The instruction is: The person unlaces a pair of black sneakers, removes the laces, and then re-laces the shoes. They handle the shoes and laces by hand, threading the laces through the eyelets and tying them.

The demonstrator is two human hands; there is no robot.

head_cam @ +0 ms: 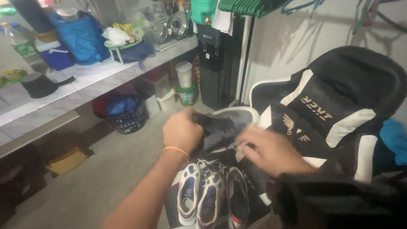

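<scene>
Our left hand grips the dark shoe above the chair seat, fingers wrapped around its heel; our right hand, blurred, seems to pinch the laces. A loose hold could drop it onto the sneakers below.

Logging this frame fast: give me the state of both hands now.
Left hand: closed on the dark sneaker.
Right hand: on the same sneaker by its laces; grip blurred, cannot be told.
</scene>
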